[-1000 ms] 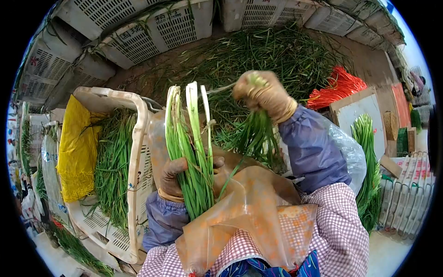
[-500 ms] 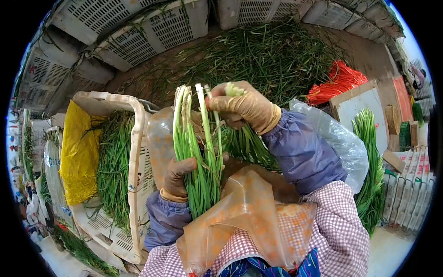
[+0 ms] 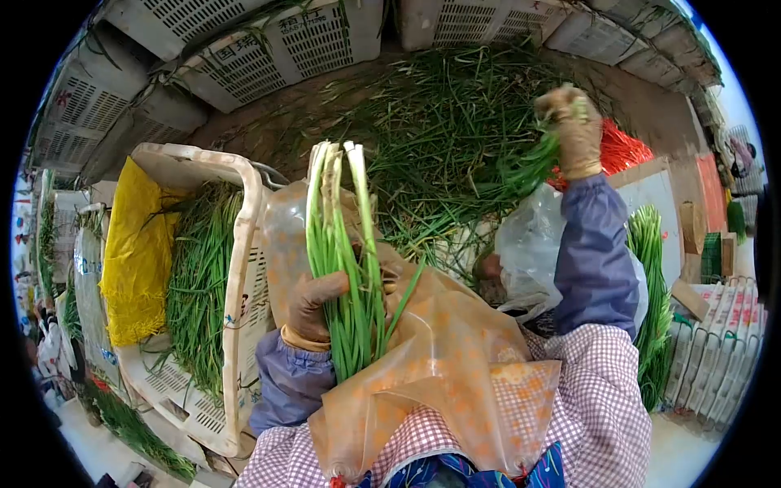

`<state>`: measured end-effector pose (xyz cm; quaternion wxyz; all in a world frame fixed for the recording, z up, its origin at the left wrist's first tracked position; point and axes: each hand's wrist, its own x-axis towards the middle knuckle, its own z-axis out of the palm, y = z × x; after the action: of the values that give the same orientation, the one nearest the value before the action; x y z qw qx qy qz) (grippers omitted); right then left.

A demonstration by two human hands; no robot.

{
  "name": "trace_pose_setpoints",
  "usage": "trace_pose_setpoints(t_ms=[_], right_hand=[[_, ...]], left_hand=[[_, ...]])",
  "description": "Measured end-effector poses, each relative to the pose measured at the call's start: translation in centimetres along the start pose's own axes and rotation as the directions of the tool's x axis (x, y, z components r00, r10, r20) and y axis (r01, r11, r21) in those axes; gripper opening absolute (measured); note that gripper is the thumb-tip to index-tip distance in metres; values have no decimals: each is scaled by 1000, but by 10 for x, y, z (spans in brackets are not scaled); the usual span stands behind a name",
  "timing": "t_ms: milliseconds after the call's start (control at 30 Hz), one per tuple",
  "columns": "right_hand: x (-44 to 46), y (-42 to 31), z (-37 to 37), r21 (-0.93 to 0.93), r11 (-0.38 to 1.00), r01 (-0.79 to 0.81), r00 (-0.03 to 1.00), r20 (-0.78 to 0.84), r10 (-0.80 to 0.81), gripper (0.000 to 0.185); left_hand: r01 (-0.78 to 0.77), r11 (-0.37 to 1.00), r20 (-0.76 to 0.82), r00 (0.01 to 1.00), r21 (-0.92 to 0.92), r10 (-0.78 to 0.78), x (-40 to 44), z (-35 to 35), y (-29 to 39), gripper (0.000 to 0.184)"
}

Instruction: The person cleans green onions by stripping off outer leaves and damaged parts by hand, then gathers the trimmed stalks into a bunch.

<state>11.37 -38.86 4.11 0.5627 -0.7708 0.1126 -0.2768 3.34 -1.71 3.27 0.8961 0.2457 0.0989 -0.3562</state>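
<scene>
My left hand (image 3: 319, 307), in a brown glove, is wrapped round a bunch of garlic chives (image 3: 346, 313). Their white stem ends point up and their green leaves hang down over my lap. At the upper right, my right hand (image 3: 574, 126), also gloved, is closed round a second bunch of chives (image 3: 533, 163), whose leaves trail to the left and are blurred. Beneath that hand is a heap of loose green leaves (image 3: 439, 138) on the ground. An orange-patterned clear plastic apron (image 3: 455, 342) covers my lap.
To my left stands a white plastic crate (image 3: 237, 301) holding chives (image 3: 203, 301) and a yellow woven sack (image 3: 138, 260). Stacked crates (image 3: 325, 41) line the back. On the right are red ties (image 3: 622, 150), a clear plastic bag (image 3: 525, 236) and a chive bundle (image 3: 651, 309).
My right hand has swung from beside the left-hand bunch out to the upper right, carrying its chives over the leaf heap. My left hand has stayed almost in place with its bunch.
</scene>
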Motion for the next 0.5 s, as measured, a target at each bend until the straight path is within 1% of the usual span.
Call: trace_pose_setpoints(t_ms=[33,67,133,167,200,233,267,300,333,367,400,433,467,500], right_hand=[[-18,-15,15,96,989,-112,977,192,92,15],[-35,-30,31,167,957,-236,911,380,158,16],[-66,-61,65,100,941,-324,809,545,220,21],[-75,-73,74,80,923,-376,725,646,239,21],[-84,-82,82,54,903,-425,626,738,250,22],[-92,-83,94,71,870,-488,591,760,270,21],[-100,-81,103,85,832,-548,556,780,287,21],[-106,-79,108,198,687,-699,482,840,248,19],[-109,-74,109,195,687,-700,479,842,249,19],[-111,-69,108,155,703,-694,476,831,286,18],[-112,-66,107,114,718,-687,474,819,324,17],[-112,-66,104,72,785,-615,521,784,336,15],[-111,-63,101,64,787,-613,518,785,340,15],[-110,-59,96,47,760,-648,475,805,355,17]], left_hand=[[-8,999,-11,1000,50,8,1,1,-3,62],[0,999,-10,1000,53,0,2,2,-2,62],[104,987,-57,994,120,-98,2,2,1,57],[105,987,-60,993,122,-99,2,7,-1,57],[61,988,-113,993,143,-45,1,13,-4,52],[19,986,-164,986,167,9,0,16,-5,46],[19,985,-166,986,169,9,-1,14,-3,46],[24,976,-166,986,214,12,-2,10,-1,46],[28,966,-166,986,258,16,-4,6,0,46],[26,967,-169,985,253,18,-5,2,1,46],[40,988,-164,986,151,-15,-5,-2,0,46],[55,997,-152,987,47,-47,-5,-4,0,45],[53,998,-150,988,40,-46,-5,-2,0,45],[18,999,-107,994,27,-15,-4,4,0,45]])
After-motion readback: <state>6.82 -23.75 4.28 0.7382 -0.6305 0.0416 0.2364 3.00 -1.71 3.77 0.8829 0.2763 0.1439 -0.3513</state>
